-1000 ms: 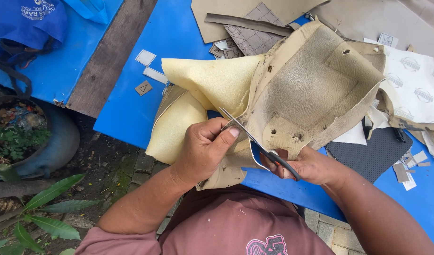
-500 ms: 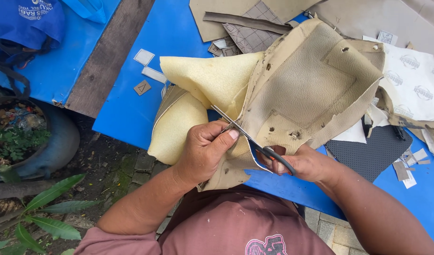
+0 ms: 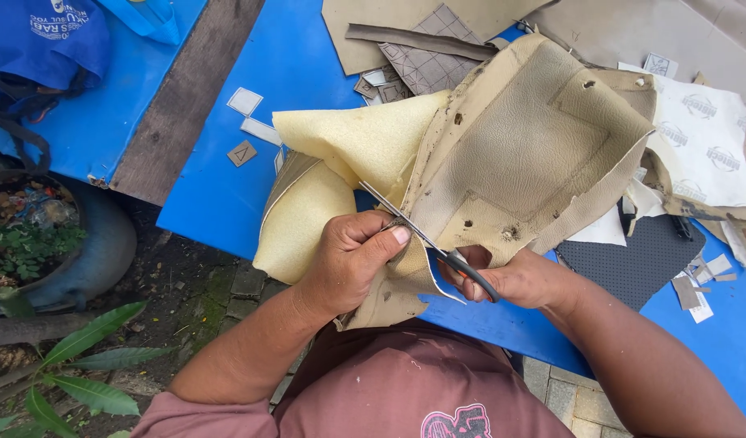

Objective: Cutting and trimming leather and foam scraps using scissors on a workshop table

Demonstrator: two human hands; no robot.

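A beige leather-like cover [image 3: 519, 154] backed with yellow foam [image 3: 349, 150] lies over the near edge of a blue table [image 3: 227, 186]. My left hand [image 3: 349, 259] pinches the lower edge of this cover, thumb on top. My right hand [image 3: 519, 280] grips black-handled scissors [image 3: 438, 247], whose blades point up and left along the seam between foam and beige skin. The blade tips sit just above my left thumb. A loose flap of the cover hangs down between both hands.
Flat beige and grey material pieces [image 3: 422, 49] lie at the table's far side, with small cut scraps [image 3: 247, 122]. White printed sheets [image 3: 705, 146] and a dark perforated piece [image 3: 632, 259] sit at right. A wooden plank [image 3: 178, 97], blue bag [image 3: 40, 40], and planted tyre [image 3: 40, 235] are at left.
The scissors have moved slightly forward along the seam and the cover has shifted a little. Both hands keep their grips.
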